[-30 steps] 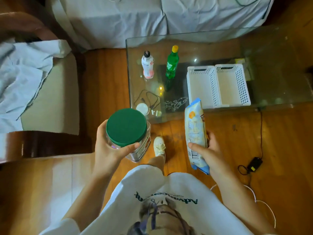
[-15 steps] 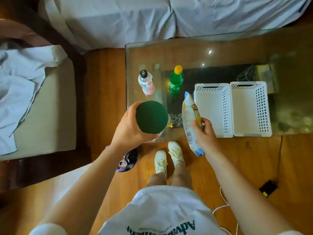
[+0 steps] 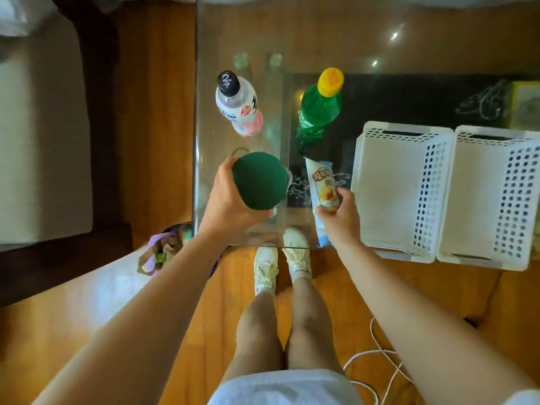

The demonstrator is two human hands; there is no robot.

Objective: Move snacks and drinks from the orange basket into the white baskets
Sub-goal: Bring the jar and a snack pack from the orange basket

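My left hand (image 3: 226, 207) grips a clear jar with a dark green lid (image 3: 259, 180) over the near left part of the glass table. My right hand (image 3: 342, 219) pinches a pale blue snack packet (image 3: 321, 185) upright, just left of the two white baskets (image 3: 394, 182) (image 3: 496, 200), both of which hold nothing. A white drink bottle with a black cap (image 3: 238, 105) and a green bottle with a yellow cap (image 3: 320, 108) stand on the table behind my hands. A basket with snacks (image 3: 165, 248) sits on the floor, partly hidden by my left arm.
The glass table (image 3: 380, 48) has its near edge just above my shoes. A cushioned seat (image 3: 43, 135) is at the left. A white cable (image 3: 377, 361) lies on the wooden floor at the lower right.
Both hands have moved forward from in front of the table to over its near part, carrying the jar and the packet. The view has come closer to the table.
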